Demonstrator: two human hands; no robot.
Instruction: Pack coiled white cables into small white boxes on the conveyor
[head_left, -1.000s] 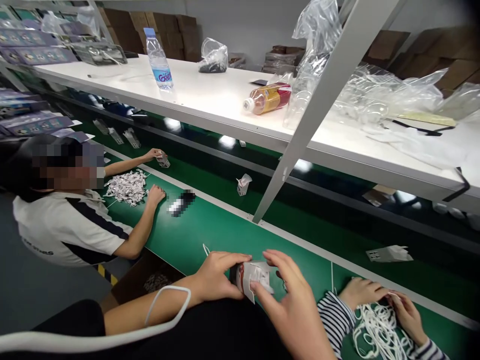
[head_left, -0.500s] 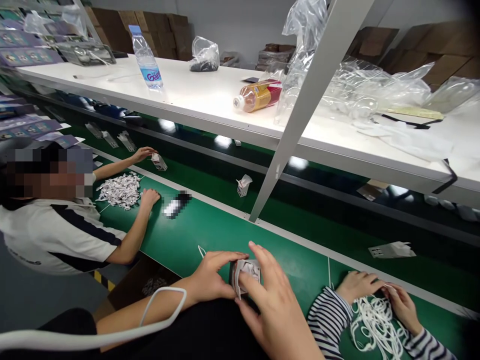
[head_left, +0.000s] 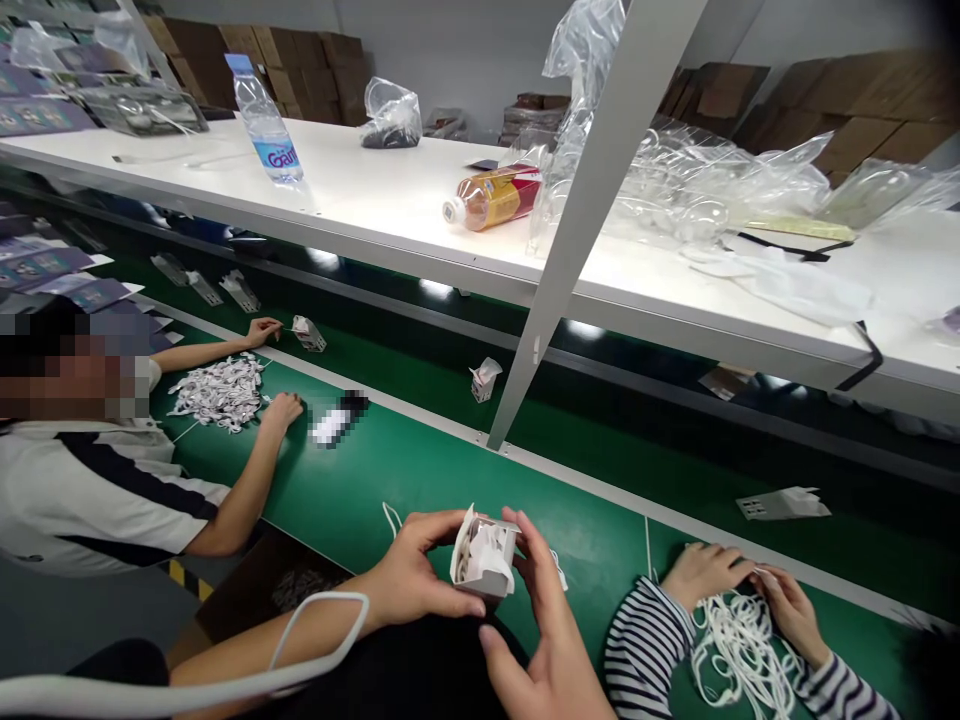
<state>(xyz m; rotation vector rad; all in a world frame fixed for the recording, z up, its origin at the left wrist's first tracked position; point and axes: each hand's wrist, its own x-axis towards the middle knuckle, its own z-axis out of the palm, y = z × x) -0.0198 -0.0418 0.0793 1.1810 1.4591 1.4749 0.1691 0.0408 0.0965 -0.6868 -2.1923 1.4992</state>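
Observation:
A small open box (head_left: 484, 575) with white contents showing at its top is held low in the middle of the view. My left hand (head_left: 424, 570) grips its left side, thumb in front and fingers behind. On the right, my right hand (head_left: 540, 610) has its thumb spread away from its fingers, and the fingertips are by the box's right rim. A bit of white cord (head_left: 559, 568) shows just beyond my right fingers, and another cord loop (head_left: 391, 518) rises behind my left hand.
A green bench (head_left: 360, 480) runs across. At left, a person's hand (head_left: 283, 410) is near a pile of small white parts (head_left: 219, 392). At right, striped sleeves flank white cords (head_left: 742, 645). Small boxes stand on the far green strip. A slanted post (head_left: 570, 270) supports a white shelf with bottles.
My right hand has drawn its fingers out of the box opening and moved to its right side. The box top now shows more clearly. The person at left has moved a hand off a small box.

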